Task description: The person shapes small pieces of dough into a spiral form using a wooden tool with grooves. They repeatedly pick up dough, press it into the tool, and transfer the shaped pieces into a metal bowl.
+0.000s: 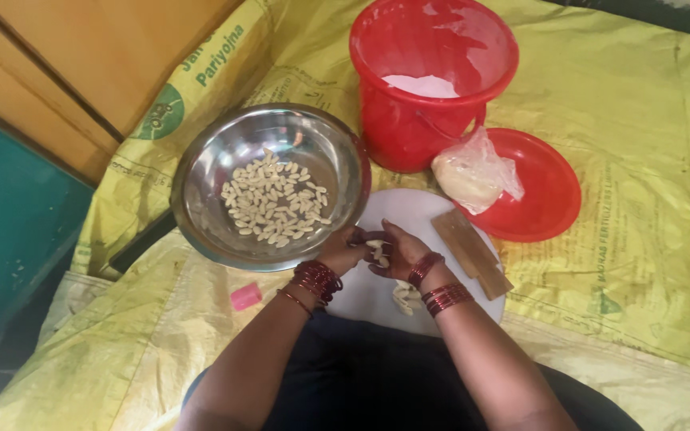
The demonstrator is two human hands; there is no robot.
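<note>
Low centre: left hand (345,252) and right hand (395,250) together, fingers curled around small pale dough pieces (378,253), above round white board (425,215). Further pale pieces (406,297) below right wrist. Flat wooden block (470,252) right. Beyond, upper left: steel bowl (209,168) of pale pieces. Farthest: red plastic bucket (409,120), red lid (549,195).

A shiny silver steel bowl (271,185) at ten o'clock holds pale cream dough pieces (274,202). At twelve o'clock a bright red plastic bucket (429,80) contains white flour. A red round plate (541,187) at two o'clock carries a clear bag of cream dough (473,172). Centre: a white round board (421,255), a tan wooden block (470,252), dark red bangles (318,279). A small pink object (245,296) lies at eight o'clock on yellow-green printed sacking (640,199).
</note>
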